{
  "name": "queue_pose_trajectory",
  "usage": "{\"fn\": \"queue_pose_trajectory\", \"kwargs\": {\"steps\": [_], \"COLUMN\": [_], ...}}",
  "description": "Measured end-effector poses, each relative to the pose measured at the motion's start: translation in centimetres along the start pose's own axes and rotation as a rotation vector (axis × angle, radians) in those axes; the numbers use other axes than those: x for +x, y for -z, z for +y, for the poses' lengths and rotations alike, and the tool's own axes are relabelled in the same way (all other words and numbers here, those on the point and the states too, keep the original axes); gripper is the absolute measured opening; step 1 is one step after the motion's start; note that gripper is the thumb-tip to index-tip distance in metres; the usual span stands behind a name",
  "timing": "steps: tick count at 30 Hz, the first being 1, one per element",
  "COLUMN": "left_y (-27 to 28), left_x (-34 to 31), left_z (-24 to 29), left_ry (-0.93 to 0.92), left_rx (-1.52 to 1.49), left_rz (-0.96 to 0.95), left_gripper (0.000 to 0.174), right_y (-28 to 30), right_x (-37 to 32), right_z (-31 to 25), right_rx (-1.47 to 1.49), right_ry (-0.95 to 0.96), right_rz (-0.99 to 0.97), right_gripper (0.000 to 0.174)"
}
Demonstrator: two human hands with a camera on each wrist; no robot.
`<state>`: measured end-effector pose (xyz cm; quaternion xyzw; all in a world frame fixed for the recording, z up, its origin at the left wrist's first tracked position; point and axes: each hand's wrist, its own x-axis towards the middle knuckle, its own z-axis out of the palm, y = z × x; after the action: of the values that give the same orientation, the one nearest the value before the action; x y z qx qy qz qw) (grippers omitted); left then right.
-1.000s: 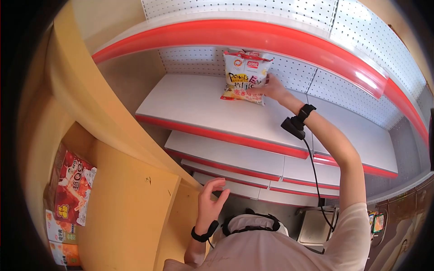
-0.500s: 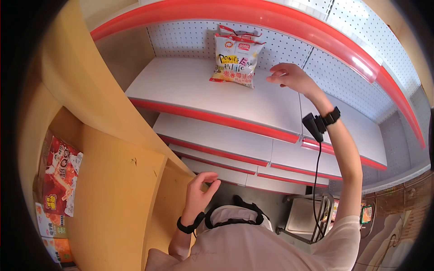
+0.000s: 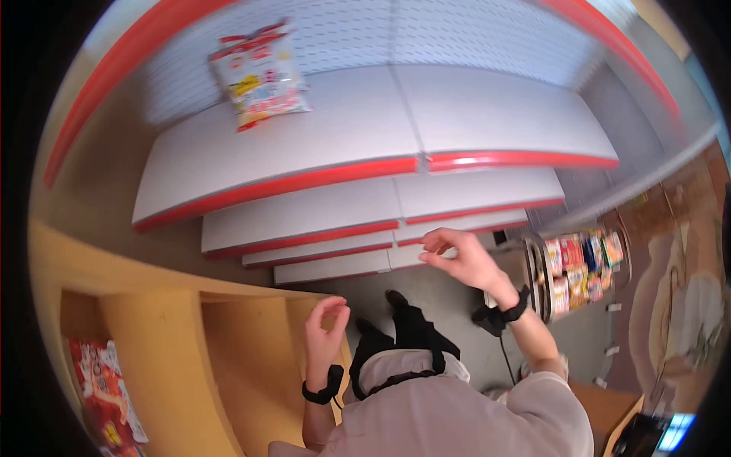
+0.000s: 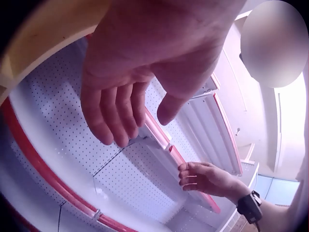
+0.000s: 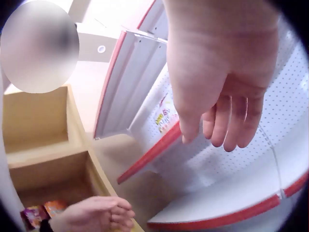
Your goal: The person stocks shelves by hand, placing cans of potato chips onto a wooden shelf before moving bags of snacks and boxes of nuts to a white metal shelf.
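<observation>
A white snack bag (image 3: 263, 87) with red edges and yellow and pink print stands on the upper white shelf (image 3: 346, 114), at the left. Another bag's top pokes out behind it. My right hand (image 3: 466, 265) hangs in front of the lower shelves, fingers loosely bent, holding nothing. Well below the bags, near the wooden cabinet, is my left hand (image 3: 325, 335), also with nothing in it and the fingers slightly curled. In the right wrist view the bag (image 5: 166, 116) shows partly behind a red shelf edge, beyond my right hand (image 5: 222, 92).
A wooden cabinet (image 3: 175, 312) with compartments stands at the left and holds a red snack package (image 3: 106, 392). To the right is a cart (image 3: 542, 282) with several colourful packages (image 3: 575, 266). Red-edged lower shelves (image 3: 304, 217) lie below the upper one. A brown table (image 3: 609, 415) is at the lower right.
My right hand let go of the snack bag, drew away from it and came down toward my body. The head view turned to the right, bringing the loaded cart into sight. The bag stayed on the shelf.
</observation>
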<state>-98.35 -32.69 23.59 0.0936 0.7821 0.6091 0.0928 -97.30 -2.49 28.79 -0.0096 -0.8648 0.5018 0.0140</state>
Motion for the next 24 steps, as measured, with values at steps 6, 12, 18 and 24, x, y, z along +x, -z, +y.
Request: {"fn": "queue_pose_trajectory", "kwargs": {"steps": [6,12,18,24], "left_y": [-2.6,-8.8,-21.7,-32.7], "left_x": [-1.5,-2.9,-5.2,-8.0], "left_z": [-1.5,-2.4,-1.0,2.9], "left_ry": [0.068,0.119,0.147,0.111], "left_rx": [0.097,0.246,0.228,0.218], "left_rz": [-0.159,-0.122,-0.216,-0.400], "left_gripper": [0.016,0.018,0.019,0.020], "right_y": [-0.1,4.7,13.2,19.6], "right_x": [-6.8,-13.1,-22.9,-34.3], "right_z": [5.9,11.9,21.9,35.0], "right_rx": [-0.136,-0.216,-0.405,-0.506], "right_ry": [-0.018,0.066,-0.062,-0.511], "right_rz": [-0.072,-0.045,0.249,0.677], "right_gripper": [0.039,0.036,0.041,0.057]}}
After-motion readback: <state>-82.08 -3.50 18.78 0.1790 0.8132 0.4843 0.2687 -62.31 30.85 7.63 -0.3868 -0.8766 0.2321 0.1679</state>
